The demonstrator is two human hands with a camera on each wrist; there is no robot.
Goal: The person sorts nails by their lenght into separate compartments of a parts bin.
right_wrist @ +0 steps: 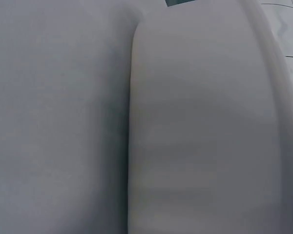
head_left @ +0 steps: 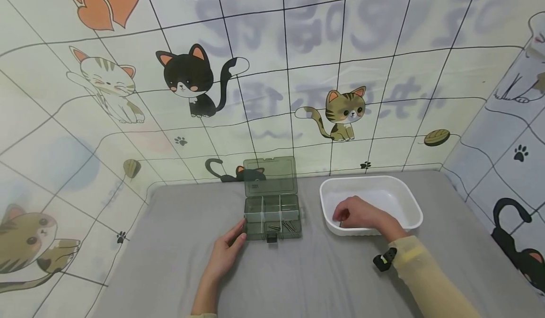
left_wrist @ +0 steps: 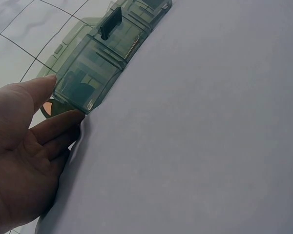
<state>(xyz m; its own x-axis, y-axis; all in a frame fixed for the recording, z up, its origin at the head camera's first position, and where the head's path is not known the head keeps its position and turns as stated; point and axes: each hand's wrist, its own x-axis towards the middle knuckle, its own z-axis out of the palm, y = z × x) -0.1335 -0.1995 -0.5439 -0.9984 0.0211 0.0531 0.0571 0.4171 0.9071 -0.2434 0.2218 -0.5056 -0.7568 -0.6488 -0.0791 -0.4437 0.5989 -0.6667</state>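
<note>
A translucent green compartment box (head_left: 254,231) stands on the grey cloth with its lid (head_left: 270,176) raised at the back. Several thin metal screws (head_left: 289,226) lie in its front compartments. My left hand (head_left: 224,251) touches the box's left side near the front corner, its fingers fairly straight; the left wrist view has the thumb and a fingertip right at that corner. To the right, my right hand (head_left: 356,213) reaches into a white tray (head_left: 398,199) with curled fingers. A thin dark screw (head_left: 340,224) shows at its fingertips, mostly hidden by the hand.
Grey cloth (head_left: 294,280) covers the table. A wall sheet with cartoon cats (head_left: 346,114) rises behind and at both sides. The tray's outer wall (right_wrist: 205,122) fills most of the right wrist view. A black strap device (head_left: 385,260) sits at the right wrist.
</note>
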